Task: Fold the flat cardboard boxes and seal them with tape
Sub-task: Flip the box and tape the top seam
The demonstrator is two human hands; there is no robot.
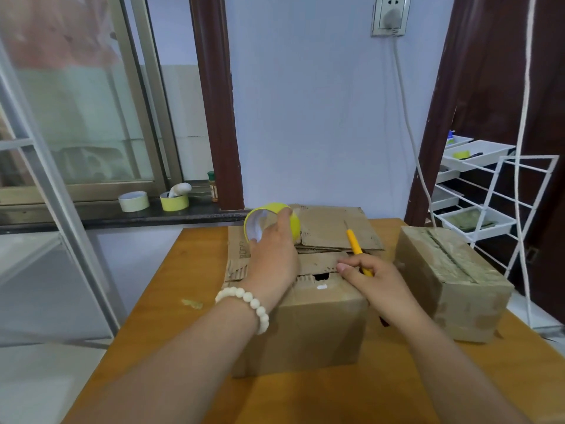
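A worn cardboard box (305, 328) stands in the middle of the wooden table (171, 301), its top flaps folded down with a gap left at the seam. Over its far left part my left hand (272, 255) grips a yellow tape roll (269, 221). My right hand (370, 280) rests on the top flaps and holds a yellow-handled utility knife (354, 243), blade pointing away. Flat cardboard sheets (333, 228) lie behind the box. A second box (449, 283), taped along its top seam, stands to the right.
Two more tape rolls (134, 201) (174, 201) and a small jar (213, 186) sit on the dark window sill at the left. A white wire rack (501, 191) with trays stands at the right. A white cable (406, 123) hangs from a wall socket.
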